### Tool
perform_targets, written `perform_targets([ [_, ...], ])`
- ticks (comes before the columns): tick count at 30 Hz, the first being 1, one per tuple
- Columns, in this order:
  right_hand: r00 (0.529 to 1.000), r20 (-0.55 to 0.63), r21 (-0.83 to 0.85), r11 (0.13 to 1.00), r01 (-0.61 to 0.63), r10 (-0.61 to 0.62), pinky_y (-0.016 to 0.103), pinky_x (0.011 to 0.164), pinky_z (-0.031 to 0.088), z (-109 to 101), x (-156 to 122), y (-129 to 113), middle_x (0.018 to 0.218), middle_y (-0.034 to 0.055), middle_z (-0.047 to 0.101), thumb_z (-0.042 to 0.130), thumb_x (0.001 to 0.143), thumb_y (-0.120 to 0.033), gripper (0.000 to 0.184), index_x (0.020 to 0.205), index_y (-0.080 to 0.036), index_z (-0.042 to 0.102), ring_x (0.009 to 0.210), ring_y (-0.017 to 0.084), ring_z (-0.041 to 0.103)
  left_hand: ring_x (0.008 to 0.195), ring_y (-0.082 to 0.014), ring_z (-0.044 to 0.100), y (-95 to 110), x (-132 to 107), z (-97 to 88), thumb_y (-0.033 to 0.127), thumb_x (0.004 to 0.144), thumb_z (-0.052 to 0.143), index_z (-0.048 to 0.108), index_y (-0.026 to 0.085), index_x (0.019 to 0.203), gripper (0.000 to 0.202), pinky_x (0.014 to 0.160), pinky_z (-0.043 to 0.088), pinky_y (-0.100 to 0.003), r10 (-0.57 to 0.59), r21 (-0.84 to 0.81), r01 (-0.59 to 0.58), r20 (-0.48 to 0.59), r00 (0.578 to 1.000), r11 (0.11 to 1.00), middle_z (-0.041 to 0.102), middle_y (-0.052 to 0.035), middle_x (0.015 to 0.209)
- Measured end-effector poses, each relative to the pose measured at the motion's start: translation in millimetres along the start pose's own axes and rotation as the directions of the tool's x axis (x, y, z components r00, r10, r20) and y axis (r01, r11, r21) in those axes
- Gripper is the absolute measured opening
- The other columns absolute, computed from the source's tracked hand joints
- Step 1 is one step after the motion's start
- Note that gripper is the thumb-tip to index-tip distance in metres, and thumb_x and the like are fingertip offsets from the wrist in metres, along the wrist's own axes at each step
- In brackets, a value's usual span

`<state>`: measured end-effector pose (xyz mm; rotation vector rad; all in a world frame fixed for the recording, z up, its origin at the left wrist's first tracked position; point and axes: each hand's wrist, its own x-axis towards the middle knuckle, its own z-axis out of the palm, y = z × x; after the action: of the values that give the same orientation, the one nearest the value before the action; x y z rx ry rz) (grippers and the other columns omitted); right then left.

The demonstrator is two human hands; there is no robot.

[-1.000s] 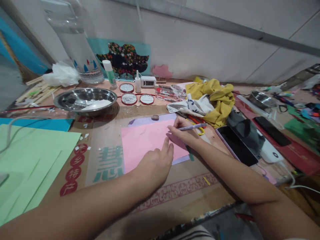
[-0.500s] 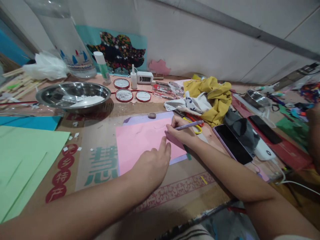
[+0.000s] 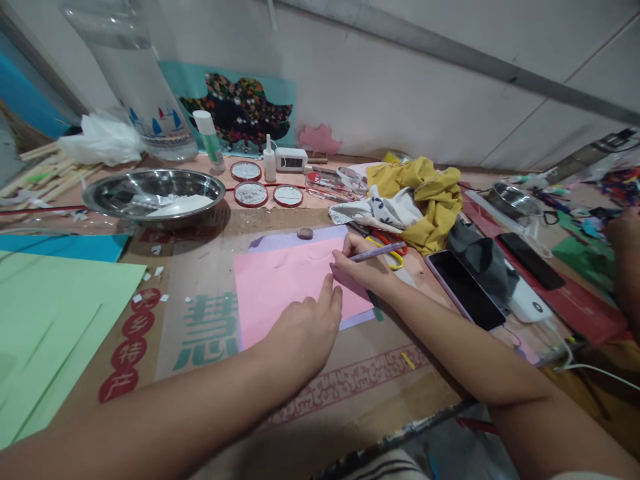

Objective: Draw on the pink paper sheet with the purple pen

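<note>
A pink paper sheet lies on a purple sheet on the cardboard-covered table. My left hand rests flat on the pink sheet's near edge, fingers stretched out. My right hand is closed around a purple pen, its tip on the pink sheet's right side. A faint drawn line shows on the pink paper near the pen tip.
A steel bowl with white material, three red-rimmed lids and a glue bottle stand behind. Green paper lies left. Yellow cloth, scissors and a phone lie right. Another person's arm shows far right.
My hands have barely moved; the pen stays on the pink sheet. The view shifted slightly, and another person's arm has come into view at the far right.
</note>
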<state>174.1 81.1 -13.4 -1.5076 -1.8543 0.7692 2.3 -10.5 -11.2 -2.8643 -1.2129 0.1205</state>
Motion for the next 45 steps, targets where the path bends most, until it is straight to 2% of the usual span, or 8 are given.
perform_targets([
  [8,0.997,-0.067,-0.043,0.998,0.044,-0.047,0.028,0.052,0.027,1.6,1.5,1.9,0.055,-0.0055,0.039,0.058,0.082,-0.031,0.029,0.063,-0.023,0.037,0.052,0.012,0.035,0.074,-0.0208,0.067,-0.2,1.7,-6.0,0.019,0.098,0.035,0.035,0.003,0.152,0.056,0.055,0.051,-0.033,0.002,-0.016,-0.001,0.046,0.999,1.0,0.029,-0.031,0.158],
  [14,0.995,-0.098,0.006,1.0,0.029,-0.029,0.028,0.053,0.03,0.3,1.0,-0.3,0.055,-0.0052,0.041,0.058,0.082,-0.031,0.03,0.063,-0.023,0.037,0.053,0.012,0.039,0.076,-0.0203,0.068,-0.5,1.9,-8.8,0.02,0.099,0.036,0.035,0.004,0.152,0.055,0.056,0.053,-0.032,-0.007,-0.029,0.009,0.073,0.997,1.0,0.025,-0.0295,0.16],
  [19,0.991,-0.125,0.075,0.996,-0.039,0.049,0.028,0.052,0.032,-1.8,0.6,1.4,0.056,-0.0048,0.043,0.059,0.084,-0.037,0.03,0.066,-0.024,0.04,0.053,0.013,0.041,0.074,-0.0205,0.069,0.1,1.4,-7.4,0.02,0.1,0.034,0.035,0.003,0.152,0.055,0.054,0.053,-0.032,0.003,0.003,-0.004,0.044,0.999,1.0,0.028,-0.0301,0.158],
  [25,0.995,-0.103,0.022,1.0,-0.004,0.006,0.027,0.055,0.034,-0.5,0.6,2.1,0.057,-0.0047,0.044,0.059,0.083,-0.032,0.03,0.064,-0.023,0.038,0.055,0.013,0.045,0.072,-0.0209,0.069,0.0,2.1,-7.7,0.02,0.1,0.033,0.037,0.003,0.151,0.054,0.053,0.053,-0.032,0.006,0.021,-0.007,0.039,0.999,1.0,0.031,-0.031,0.156],
  [32,0.998,-0.056,-0.023,1.0,0.018,-0.02,0.027,0.052,0.03,1.9,2.0,5.3,0.056,-0.0053,0.042,0.059,0.083,-0.032,0.029,0.064,-0.023,0.039,0.054,0.012,0.039,0.077,-0.0223,0.07,-0.9,0.6,-4.3,0.02,0.1,0.033,0.036,0.004,0.151,0.054,0.055,0.053,-0.033,0.007,-0.006,-0.007,0.025,1.0,1.0,0.031,-0.0318,0.156],
  [38,0.992,-0.123,-0.066,0.997,0.031,-0.039,0.028,0.052,0.028,3.2,2.5,4.1,0.055,-0.0057,0.04,0.058,0.083,-0.03,0.03,0.063,-0.023,0.037,0.052,0.011,0.035,0.077,-0.0221,0.069,-0.8,1.5,-4.6,0.02,0.1,0.033,0.035,0.005,0.152,0.054,0.055,0.053,-0.033,0.001,-0.016,-0.001,0.052,0.999,1.0,0.03,-0.0311,0.157],
  [41,0.99,-0.135,-0.031,0.999,0.043,-0.047,0.028,0.053,0.03,1.6,1.8,1.5,0.056,-0.0049,0.042,0.058,0.084,-0.032,0.031,0.062,-0.023,0.038,0.053,0.012,0.039,0.076,-0.022,0.069,-0.3,1.0,-4.7,0.02,0.099,0.034,0.035,0.004,0.152,0.055,0.055,0.052,-0.033,0.004,-0.001,-0.004,0.043,0.999,1.0,0.03,-0.0311,0.157],
  [45,0.995,-0.092,0.13,0.991,0.036,-0.024,0.027,0.052,0.034,-2.7,-1.0,-0.9,0.057,-0.004,0.047,0.057,0.089,-0.043,0.031,0.07,-0.023,0.044,0.054,0.013,0.044,0.075,-0.0208,0.068,-0.3,1.0,-4.3,0.021,0.098,0.037,0.035,0.004,0.152,0.056,0.056,0.053,-0.033,-0.003,-0.025,0.004,0.028,1.0,1.0,0.027,-0.0303,0.159],
])
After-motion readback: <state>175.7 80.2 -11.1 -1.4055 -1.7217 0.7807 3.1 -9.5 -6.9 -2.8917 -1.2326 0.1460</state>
